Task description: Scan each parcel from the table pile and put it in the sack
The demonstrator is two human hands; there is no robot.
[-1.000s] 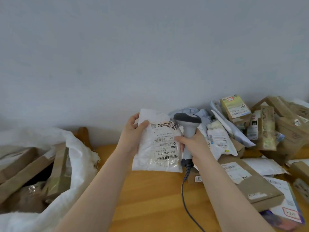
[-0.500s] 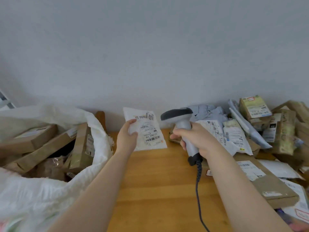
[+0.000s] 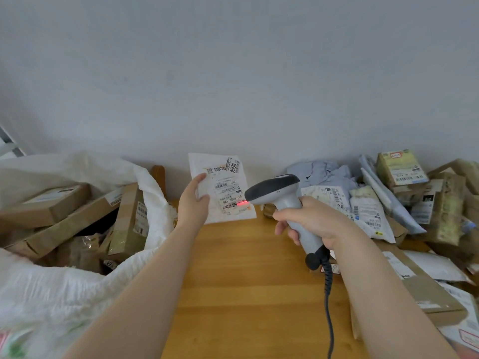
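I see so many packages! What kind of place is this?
Probably a parcel sorting room: a pile of parcels on the table, a barcode scanner reading a held parcel, and a sack of boxes.

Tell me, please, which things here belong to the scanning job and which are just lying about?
Job: white parcel in left hand; scanner in right hand; sack with boxes; parcel pile on the table.
Lying about: wooden post behind the sack; grey frame at the left edge.
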